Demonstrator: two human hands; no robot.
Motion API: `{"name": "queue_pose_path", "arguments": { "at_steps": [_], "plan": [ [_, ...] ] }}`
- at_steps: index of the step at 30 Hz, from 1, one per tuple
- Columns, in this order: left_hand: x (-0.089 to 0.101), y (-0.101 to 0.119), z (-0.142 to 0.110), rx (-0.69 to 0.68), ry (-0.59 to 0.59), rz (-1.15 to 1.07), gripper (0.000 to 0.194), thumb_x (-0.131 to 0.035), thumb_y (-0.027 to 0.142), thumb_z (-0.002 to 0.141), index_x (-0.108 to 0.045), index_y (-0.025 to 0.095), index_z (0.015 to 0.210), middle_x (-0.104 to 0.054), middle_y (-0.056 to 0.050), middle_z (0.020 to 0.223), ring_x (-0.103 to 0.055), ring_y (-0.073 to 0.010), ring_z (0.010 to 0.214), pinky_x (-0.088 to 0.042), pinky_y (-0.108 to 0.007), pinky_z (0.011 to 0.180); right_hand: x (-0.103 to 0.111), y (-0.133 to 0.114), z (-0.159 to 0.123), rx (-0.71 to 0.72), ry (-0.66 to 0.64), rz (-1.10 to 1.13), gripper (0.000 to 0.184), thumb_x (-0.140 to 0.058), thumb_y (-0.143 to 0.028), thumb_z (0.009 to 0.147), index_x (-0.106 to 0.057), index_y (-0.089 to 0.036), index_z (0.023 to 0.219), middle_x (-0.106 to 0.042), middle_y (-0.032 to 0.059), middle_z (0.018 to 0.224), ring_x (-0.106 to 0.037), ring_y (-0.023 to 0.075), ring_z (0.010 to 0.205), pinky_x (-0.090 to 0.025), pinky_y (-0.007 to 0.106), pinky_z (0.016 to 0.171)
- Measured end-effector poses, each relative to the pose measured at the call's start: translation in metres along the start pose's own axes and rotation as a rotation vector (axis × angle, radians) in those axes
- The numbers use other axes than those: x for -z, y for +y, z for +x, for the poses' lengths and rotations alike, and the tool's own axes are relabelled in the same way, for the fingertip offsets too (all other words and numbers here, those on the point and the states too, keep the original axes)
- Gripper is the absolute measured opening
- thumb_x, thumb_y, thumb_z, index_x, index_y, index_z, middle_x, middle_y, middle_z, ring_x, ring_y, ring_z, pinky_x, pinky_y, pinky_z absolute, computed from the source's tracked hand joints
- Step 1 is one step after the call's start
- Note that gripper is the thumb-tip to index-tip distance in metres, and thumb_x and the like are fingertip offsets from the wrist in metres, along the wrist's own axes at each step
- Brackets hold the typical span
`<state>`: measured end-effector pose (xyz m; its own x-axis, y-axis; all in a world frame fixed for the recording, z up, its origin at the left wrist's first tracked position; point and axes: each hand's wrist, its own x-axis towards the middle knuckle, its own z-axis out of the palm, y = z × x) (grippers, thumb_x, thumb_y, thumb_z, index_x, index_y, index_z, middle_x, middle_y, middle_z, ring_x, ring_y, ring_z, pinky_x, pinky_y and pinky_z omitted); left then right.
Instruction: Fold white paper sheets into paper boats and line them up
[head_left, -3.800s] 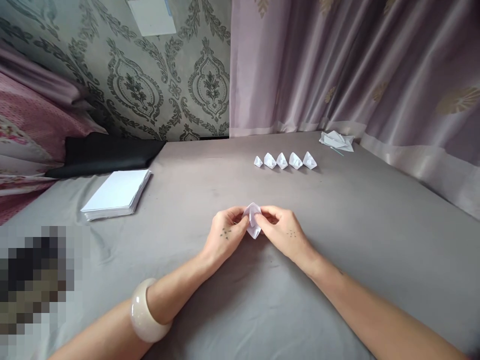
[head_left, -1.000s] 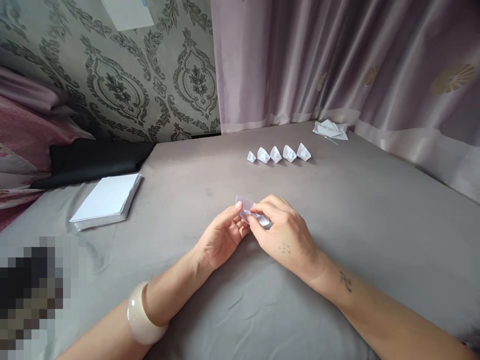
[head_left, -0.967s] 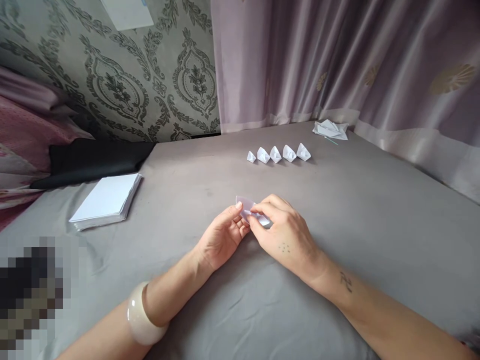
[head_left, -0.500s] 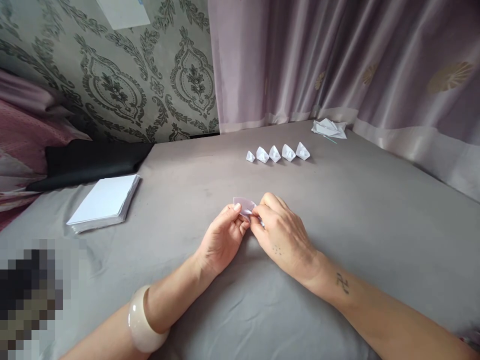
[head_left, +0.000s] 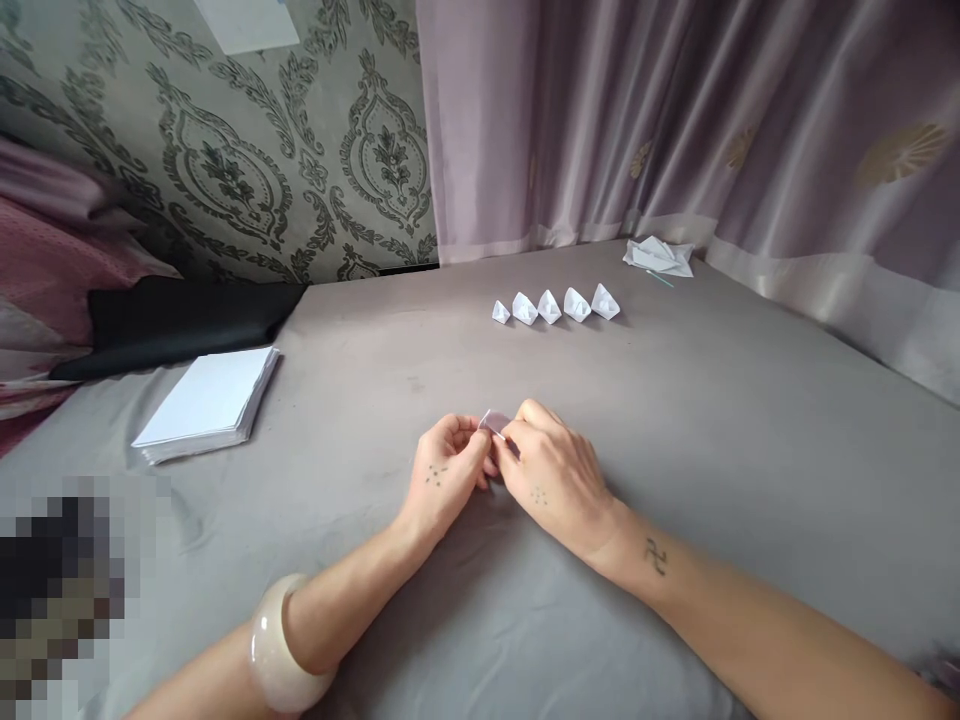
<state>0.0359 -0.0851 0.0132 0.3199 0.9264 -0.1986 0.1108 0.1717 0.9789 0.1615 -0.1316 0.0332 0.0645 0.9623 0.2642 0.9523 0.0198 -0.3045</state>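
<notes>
A small folded piece of paper [head_left: 496, 422] is held between my two hands above the grey cloth. My left hand [head_left: 448, 467] pinches its left side between thumb and fingers. On the right side, my right hand [head_left: 551, 470] grips it too, its curled fingers hiding much of the paper. The fingertips of both hands nearly meet. Beyond them stands a row of several small white folded-paper boats [head_left: 550, 307], apart from my hands.
A stack of white paper [head_left: 206, 400] lies at the left, near a black sheet [head_left: 195, 318]. More folded white paper [head_left: 658, 257] rests at the far right by the purple curtain [head_left: 510, 130]. Grey cloth [head_left: 360, 370] covers the surface. A blurred patch hides the lower left corner.
My left hand has rolled over so its back now shows, and its fingers have curled in. The paper has tilted and less of it shows. My right hand has shifted slightly left.
</notes>
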Motion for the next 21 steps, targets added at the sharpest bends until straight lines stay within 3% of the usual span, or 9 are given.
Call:
{"name": "queue_pose_path", "arguments": {
  "at_steps": [5,8,12,14,17,21],
  "plan": [
    [0.015,0.004,0.012,-0.101,0.071,0.404,0.014,-0.057,0.026,0.077,-0.064,0.019,0.087,-0.061,0.002,0.059,-0.053,-0.0114,0.048,-0.038,-0.023,0.050,0.004,0.006,0.007,-0.033,-0.192,0.151,0.032,-0.046,-0.028,0.094,-0.066,-0.019,0.072,-0.058,0.0016,0.079,-0.053,0.0101,0.062,-0.033,0.026,0.055],
    [0.019,0.011,0.016,-0.061,0.045,0.506,0.015,-0.055,0.030,0.078,-0.064,0.019,0.079,-0.061,0.001,0.057,-0.049,-0.0111,0.044,-0.036,-0.024,0.048,0.014,0.012,0.008,-0.083,-0.098,0.264,0.027,-0.048,-0.033,0.094,-0.069,-0.023,0.081,-0.060,0.0005,0.083,-0.055,0.0099,0.064,-0.038,0.025,0.060],
    [0.019,0.015,0.018,-0.085,0.049,0.541,0.015,-0.054,0.026,0.075,-0.063,0.019,0.084,-0.060,0.002,0.057,-0.052,-0.0127,0.050,-0.036,-0.024,0.051,0.013,0.007,-0.001,0.154,-0.136,0.242,0.013,-0.064,-0.032,0.085,-0.067,-0.023,0.095,-0.062,0.0008,0.098,-0.057,0.0117,0.071,-0.039,0.025,0.060],
    [0.020,0.015,0.019,-0.094,0.050,0.568,0.016,-0.053,0.024,0.073,-0.063,0.019,0.084,-0.059,0.002,0.058,-0.053,-0.0134,0.054,-0.036,-0.024,0.052,0.006,0.003,-0.006,0.242,-0.171,0.117,0.008,-0.059,-0.022,0.088,-0.065,-0.021,0.092,-0.062,0.0019,0.095,-0.059,0.0140,0.077,-0.037,0.026,0.058],
    [0.024,0.015,0.023,-0.085,0.042,0.579,0.018,-0.053,0.027,0.074,-0.066,0.019,0.084,-0.060,0.000,0.063,-0.051,-0.0138,0.056,-0.036,-0.024,0.052,-0.005,0.001,-0.011,0.306,-0.191,0.001,0.018,-0.048,-0.011,0.092,-0.062,-0.019,0.084,-0.060,0.0020,0.087,-0.058,0.0138,0.075,-0.034,0.027,0.056],
    [0.031,0.010,0.031,-0.136,-0.047,0.526,0.026,-0.055,0.038,0.077,-0.070,0.019,0.088,-0.062,-0.001,0.069,-0.052,-0.0140,0.061,-0.037,-0.024,0.054,-0.008,0.004,-0.009,0.309,-0.193,0.006,0.018,-0.046,-0.011,0.093,-0.062,-0.019,0.088,-0.060,0.0020,0.088,-0.057,0.0132,0.075,-0.034,0.027,0.057]
  ]
}}
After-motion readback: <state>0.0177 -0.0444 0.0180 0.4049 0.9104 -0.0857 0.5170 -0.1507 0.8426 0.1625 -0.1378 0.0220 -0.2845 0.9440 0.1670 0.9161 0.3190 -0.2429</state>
